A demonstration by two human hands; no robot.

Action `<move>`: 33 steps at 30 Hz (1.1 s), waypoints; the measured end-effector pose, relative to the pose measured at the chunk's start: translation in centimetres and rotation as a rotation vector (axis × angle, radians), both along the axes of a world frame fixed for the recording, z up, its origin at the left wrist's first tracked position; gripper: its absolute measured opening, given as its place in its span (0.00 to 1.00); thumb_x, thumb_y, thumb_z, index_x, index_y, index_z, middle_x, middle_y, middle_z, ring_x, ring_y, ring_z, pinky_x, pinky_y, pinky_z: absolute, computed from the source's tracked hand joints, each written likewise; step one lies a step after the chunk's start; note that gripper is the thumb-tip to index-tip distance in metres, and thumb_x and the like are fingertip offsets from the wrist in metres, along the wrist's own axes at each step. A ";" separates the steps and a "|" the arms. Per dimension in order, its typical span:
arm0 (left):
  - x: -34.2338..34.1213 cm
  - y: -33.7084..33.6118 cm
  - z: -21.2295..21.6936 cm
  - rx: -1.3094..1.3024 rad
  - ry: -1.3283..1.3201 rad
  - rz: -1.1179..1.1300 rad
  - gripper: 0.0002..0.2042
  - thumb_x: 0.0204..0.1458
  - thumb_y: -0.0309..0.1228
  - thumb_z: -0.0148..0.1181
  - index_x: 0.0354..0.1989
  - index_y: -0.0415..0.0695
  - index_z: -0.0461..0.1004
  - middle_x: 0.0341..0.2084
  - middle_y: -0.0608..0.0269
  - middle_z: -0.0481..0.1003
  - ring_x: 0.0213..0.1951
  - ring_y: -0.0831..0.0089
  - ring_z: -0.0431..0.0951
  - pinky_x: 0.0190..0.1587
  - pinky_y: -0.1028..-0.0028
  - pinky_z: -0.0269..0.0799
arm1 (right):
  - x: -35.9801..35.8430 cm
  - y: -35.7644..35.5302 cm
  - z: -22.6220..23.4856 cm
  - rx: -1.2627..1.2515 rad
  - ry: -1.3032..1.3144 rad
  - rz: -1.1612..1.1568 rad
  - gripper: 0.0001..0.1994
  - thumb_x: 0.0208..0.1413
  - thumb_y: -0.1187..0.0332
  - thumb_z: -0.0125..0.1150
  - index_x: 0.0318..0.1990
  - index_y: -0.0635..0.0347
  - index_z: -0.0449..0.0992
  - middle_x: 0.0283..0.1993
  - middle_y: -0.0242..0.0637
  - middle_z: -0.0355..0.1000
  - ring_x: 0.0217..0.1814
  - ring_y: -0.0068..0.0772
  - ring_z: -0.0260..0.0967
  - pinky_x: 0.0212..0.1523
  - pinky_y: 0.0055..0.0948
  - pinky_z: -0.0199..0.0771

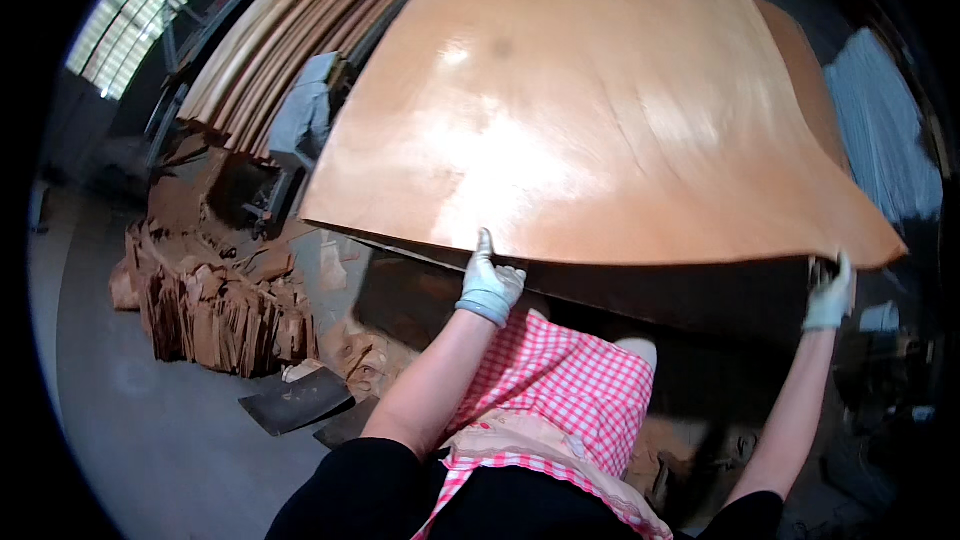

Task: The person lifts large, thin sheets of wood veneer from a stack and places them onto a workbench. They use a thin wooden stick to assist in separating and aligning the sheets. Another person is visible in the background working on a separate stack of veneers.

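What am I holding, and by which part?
A tan sheet, by its near edge: left hand left of middle, right hand near the right corner.

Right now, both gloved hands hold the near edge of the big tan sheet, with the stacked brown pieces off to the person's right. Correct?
Side's wrong: the head view shows the stacked brown pieces off to the person's left. The left hand and right hand do hold the big tan sheet's near edge.

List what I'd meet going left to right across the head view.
Bright barred window → stack of brown pieces → left gloved hand, gripping the near edge of the large tan sheet → right gloved hand, gripping the same edge → bluish-white sheeting.
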State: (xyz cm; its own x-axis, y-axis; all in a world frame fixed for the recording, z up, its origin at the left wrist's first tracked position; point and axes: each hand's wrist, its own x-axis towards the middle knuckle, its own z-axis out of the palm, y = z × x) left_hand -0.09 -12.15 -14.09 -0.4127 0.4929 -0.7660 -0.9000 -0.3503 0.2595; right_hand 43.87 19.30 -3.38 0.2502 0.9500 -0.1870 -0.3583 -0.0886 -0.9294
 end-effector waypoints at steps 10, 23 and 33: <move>-0.1 2.9 -5.8 -0.374 0.213 -0.123 0.19 0.59 0.43 0.56 0.44 0.38 0.68 0.28 0.51 0.69 0.31 0.59 0.72 0.45 0.56 0.77 | 8.5 -3.7 -17.2 -0.546 -0.059 0.065 0.30 0.55 0.47 0.61 0.58 0.55 0.65 0.56 0.41 0.65 0.54 0.41 0.66 0.51 0.36 0.74; -5.9 -2.8 -8.7 -0.317 0.676 -0.369 0.10 0.62 0.39 0.48 0.44 0.49 0.70 0.28 0.61 0.69 0.23 0.69 0.65 0.36 0.63 0.74 | 1.7 -10.6 -16.1 -0.473 -0.158 0.047 0.25 0.62 0.58 0.52 0.60 0.66 0.63 0.58 0.47 0.65 0.56 0.48 0.67 0.54 0.42 0.74; -6.0 -3.3 -8.0 -0.151 0.884 -0.450 0.17 0.65 0.41 0.41 0.51 0.42 0.68 0.47 0.63 0.71 0.48 0.70 0.71 0.46 0.77 0.73 | 0.3 -9.5 -14.0 -0.528 -0.111 -0.074 0.27 0.58 0.48 0.55 0.53 0.64 0.67 0.43 0.45 0.74 0.32 0.40 0.76 0.24 0.33 0.80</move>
